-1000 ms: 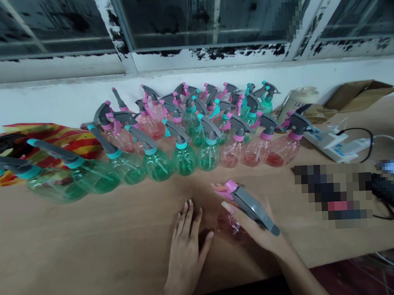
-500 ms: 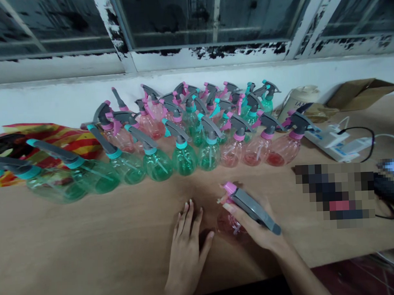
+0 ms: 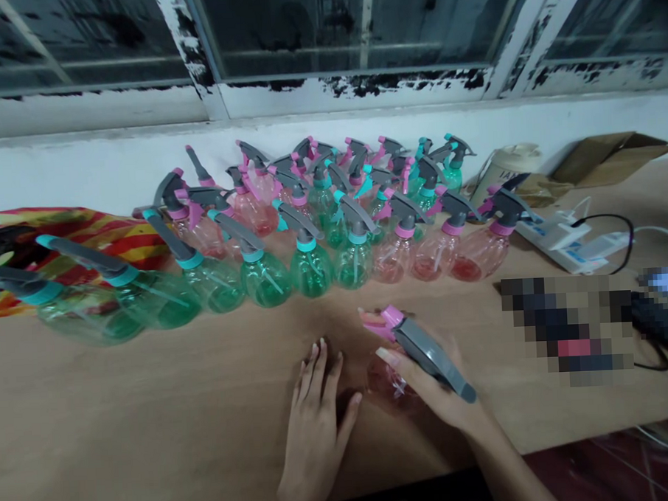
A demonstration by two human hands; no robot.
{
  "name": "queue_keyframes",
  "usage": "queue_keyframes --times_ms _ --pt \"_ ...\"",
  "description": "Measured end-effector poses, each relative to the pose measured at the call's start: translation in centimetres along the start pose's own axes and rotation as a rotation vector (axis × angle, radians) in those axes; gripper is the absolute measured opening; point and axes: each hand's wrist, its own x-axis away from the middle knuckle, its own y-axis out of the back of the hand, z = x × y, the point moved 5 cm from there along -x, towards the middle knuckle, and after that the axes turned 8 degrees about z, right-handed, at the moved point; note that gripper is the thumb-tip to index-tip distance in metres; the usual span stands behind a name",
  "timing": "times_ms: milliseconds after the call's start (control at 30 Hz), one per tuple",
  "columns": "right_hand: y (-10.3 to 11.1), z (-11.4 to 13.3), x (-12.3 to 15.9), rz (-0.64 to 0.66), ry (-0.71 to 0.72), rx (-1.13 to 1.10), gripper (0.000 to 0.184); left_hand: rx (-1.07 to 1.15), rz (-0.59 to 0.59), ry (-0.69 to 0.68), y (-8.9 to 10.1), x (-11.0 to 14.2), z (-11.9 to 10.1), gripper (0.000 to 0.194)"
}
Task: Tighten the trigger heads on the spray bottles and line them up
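Note:
My right hand (image 3: 437, 394) is wrapped round a pink spray bottle (image 3: 392, 381) with a grey and pink trigger head (image 3: 424, 346); the bottle stands on the wooden table (image 3: 152, 406) near the front edge. My left hand (image 3: 316, 421) lies flat on the table just left of the bottle, fingers stretched out, holding nothing. Behind them stand several green spray bottles (image 3: 310, 270) and pink spray bottles (image 3: 439, 253) in rows.
A red and yellow striped bag (image 3: 95, 231) lies at the far left. A white power strip (image 3: 566, 244) with cables, a brown cardboard box (image 3: 607, 157) and a pale container (image 3: 505, 169) sit at the right. A white wall and windows run behind.
The pink trigger on the held bottle was pulled in half a second ago and now sticks out again. My left hand has not moved.

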Motion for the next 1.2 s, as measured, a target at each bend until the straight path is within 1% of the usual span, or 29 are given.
queue_keyframes --times_ms 133,367,500,700,800,867,933,1000,1100,1200 --pt "0.02 -0.03 0.03 0.0 0.001 0.02 0.035 -0.016 0.016 -0.008 -0.09 0.0 -0.04 0.048" --pt "0.1 0.01 0.02 -0.011 0.01 0.027 0.035 -0.002 0.004 -0.004 -0.06 0.0 -0.02 0.049" --pt "0.04 0.25 -0.22 0.011 0.005 -0.007 0.029 -0.007 0.0 -0.012 0.01 -0.02 -0.07 0.049" --pt "0.19 -0.06 -0.14 -0.033 -0.051 -0.026 0.012 0.0 0.014 -0.013 0.06 -0.04 -0.04 0.05" --pt "0.25 -0.1 -0.06 -0.029 -0.049 -0.036 0.008 0.004 0.015 -0.004 0.01 -0.03 0.01 0.05" --pt "0.23 0.06 -0.05 -0.011 -0.017 -0.034 0.012 0.015 0.009 0.002 0.0 -0.01 0.05 0.049" --pt "0.19 0.16 -0.02 0.008 0.011 -0.035 0.023 0.026 0.005 0.005 0.03 -0.01 0.07 0.049" --pt "0.17 0.08 0.04 0.008 0.011 -0.034 0.032 0.031 0.008 0.003 0.11 -0.03 0.04 0.05" --pt "0.24 -0.15 0.17 -0.024 -0.015 -0.018 0.033 0.027 0.025 0.004 0.22 -0.06 -0.01 0.049" --pt "0.13 -0.17 0.28 -0.021 -0.015 0.006 0.034 0.011 0.035 0.003 0.23 -0.05 -0.06 0.049"
